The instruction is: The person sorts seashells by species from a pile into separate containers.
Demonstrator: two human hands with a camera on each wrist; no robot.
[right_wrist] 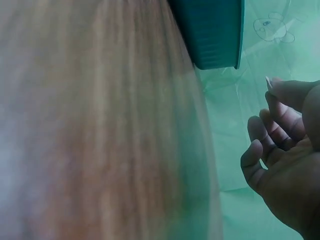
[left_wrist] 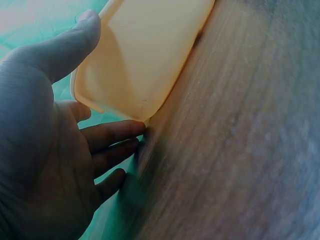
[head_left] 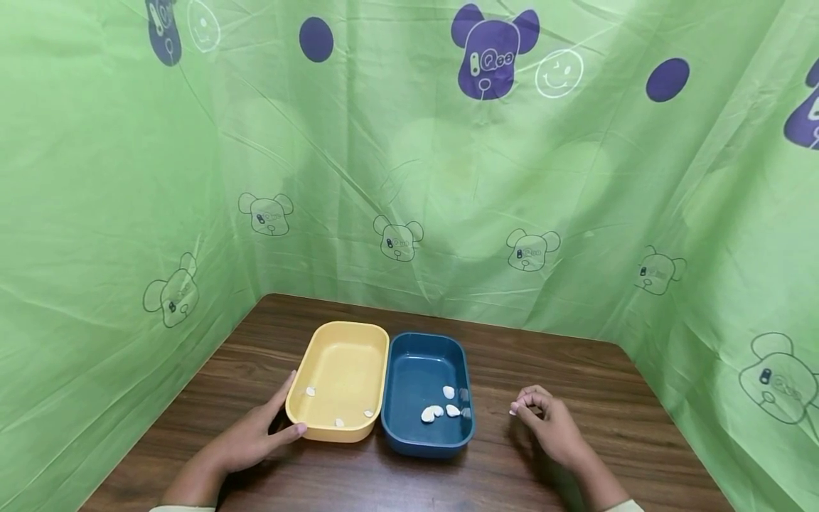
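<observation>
My left hand (head_left: 252, 435) rests at the near left corner of a yellow container (head_left: 340, 433), thumb at the front and fingers along the left side. In the left wrist view its fingers are mostly straight against the yellow wall. Three small white pieces (head_left: 311, 391) lie in this container. Close beside it on the right stands a blue container (head_left: 427, 449), with several larger white pieces (head_left: 448, 392) inside. Right of the blue one, my right hand (head_left: 558, 432) pinches a small white shell-like piece (right_wrist: 269, 83) between thumb and index finger, above the table.
Both containers stand on a dark brown wood-grain table (head_left: 531, 355) with rounded far corners. A green curtain (head_left: 448, 178) printed with bear heads and dots hangs around its back and sides.
</observation>
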